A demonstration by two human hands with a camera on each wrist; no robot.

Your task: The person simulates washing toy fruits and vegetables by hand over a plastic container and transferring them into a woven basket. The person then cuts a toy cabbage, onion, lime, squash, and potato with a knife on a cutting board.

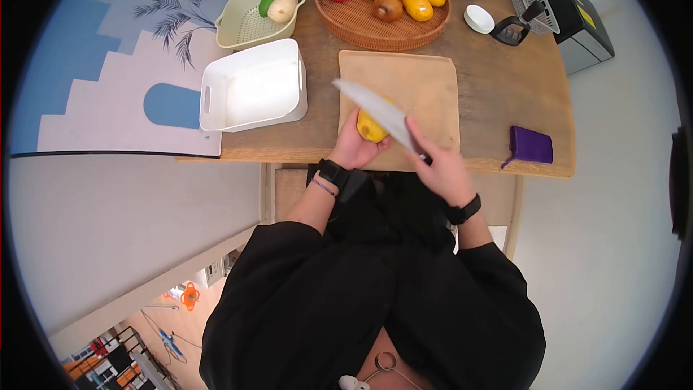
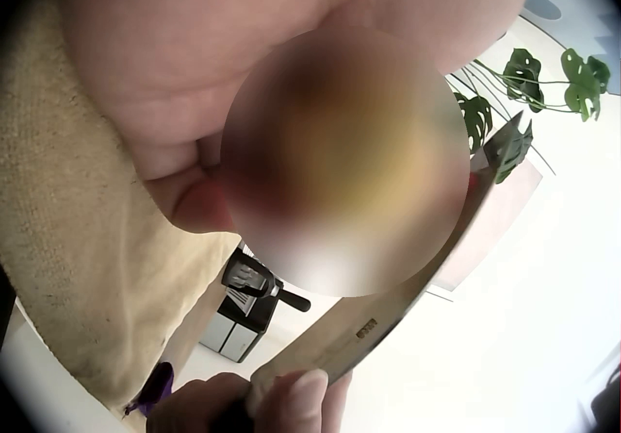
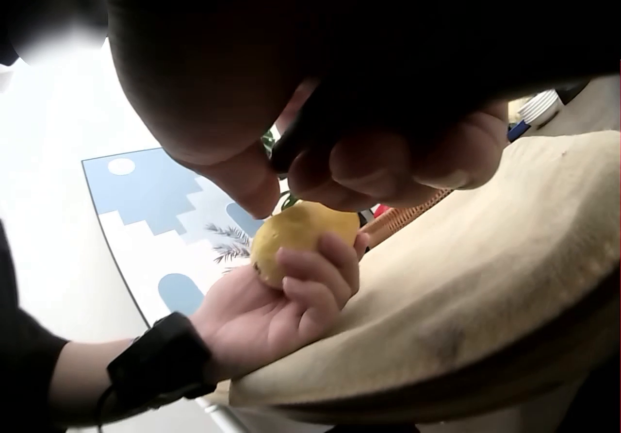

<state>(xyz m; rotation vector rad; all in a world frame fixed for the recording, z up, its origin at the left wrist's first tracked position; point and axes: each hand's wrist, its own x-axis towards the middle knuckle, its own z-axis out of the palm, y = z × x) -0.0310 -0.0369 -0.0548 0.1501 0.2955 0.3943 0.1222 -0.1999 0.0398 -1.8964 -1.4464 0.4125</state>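
Note:
My left hand (image 1: 351, 149) grips a yellow roundish fruit or vegetable (image 1: 371, 131) over the near part of the cutting board (image 1: 426, 87). In my right hand (image 1: 447, 173) is a kitchen knife (image 1: 375, 110), its broad blade slanting up and left across the yellow piece. The right wrist view shows left fingers (image 3: 315, 283) curled round the yellow piece (image 3: 291, 231); the knife's blade is hidden there. A round blur covers the piece in the left wrist view, where the blade (image 2: 374, 326) passes beside it and right fingers (image 2: 301, 399) wrap the handle end.
A wicker tray (image 1: 382, 37) with yellow, red and brown produce stands behind the board. To the left are a white bin (image 1: 253, 90) and a pale green colander (image 1: 238, 22). A purple pouch (image 1: 533, 146) lies at right, with a white bowl (image 1: 478, 19) farther back.

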